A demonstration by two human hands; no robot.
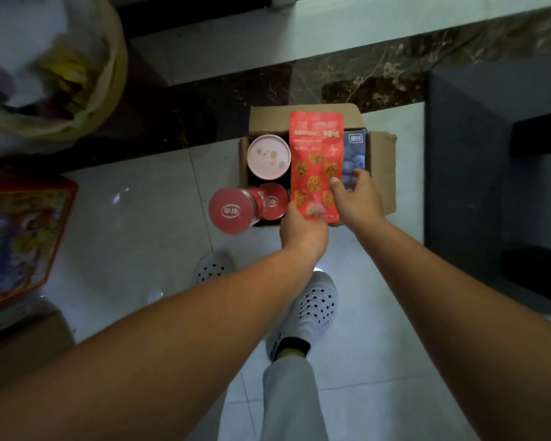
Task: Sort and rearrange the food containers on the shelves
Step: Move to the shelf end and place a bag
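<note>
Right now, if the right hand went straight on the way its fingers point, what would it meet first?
Probably the blue blueberry-print packet inside the open brown cardboard box, just beyond the right hand, which pinches the red printed snack pouch; depth is unclear.

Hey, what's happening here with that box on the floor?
A person stands over an open cardboard box on the tiled floor, holding a red snack pouch over it with both hands. The left hand grips its bottom edge, and the right hand pinches its right side. The box also holds a pink-lidded tub, red-lidded jars and a blue packet.
</note>
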